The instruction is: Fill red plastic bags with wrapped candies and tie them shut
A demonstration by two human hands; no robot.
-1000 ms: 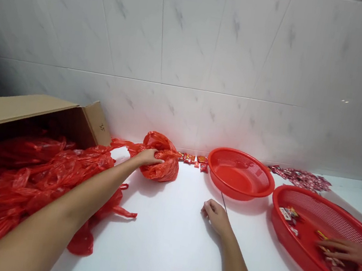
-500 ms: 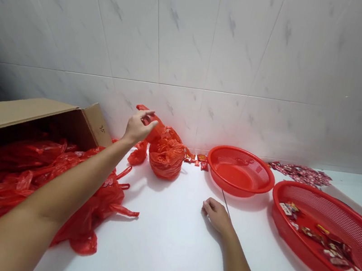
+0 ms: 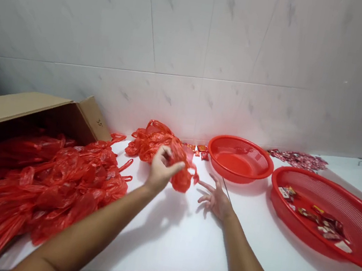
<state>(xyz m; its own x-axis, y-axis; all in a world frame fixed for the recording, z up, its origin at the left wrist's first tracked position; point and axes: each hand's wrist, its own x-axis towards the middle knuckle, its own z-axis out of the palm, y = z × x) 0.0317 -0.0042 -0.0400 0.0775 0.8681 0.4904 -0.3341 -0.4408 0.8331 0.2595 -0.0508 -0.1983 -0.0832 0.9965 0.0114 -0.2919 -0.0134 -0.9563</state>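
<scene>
My left hand (image 3: 163,169) is closed on a small red plastic bag (image 3: 181,179), lifted over the white table with its shadow below. A thin end of that bag trails off toward my right hand (image 3: 215,199), which is open with fingers spread just above the table. The right fingertips are close to that end; whether they touch it I cannot tell. Behind the held bag sits a heap of crumpled red plastic bags (image 3: 149,142) by the wall.
A tipped cardboard box (image 3: 91,116) spills many filled red bags (image 3: 70,182) at left. At right stand a round red basin (image 3: 238,165) and a larger red basket (image 3: 290,224) holding small packets (image 3: 328,225). More packets (image 3: 297,159) lie along the wall.
My left hand has moved right and down from the bags by the wall, bringing a red bag with it. My right hand has gone from curled to spread.
</scene>
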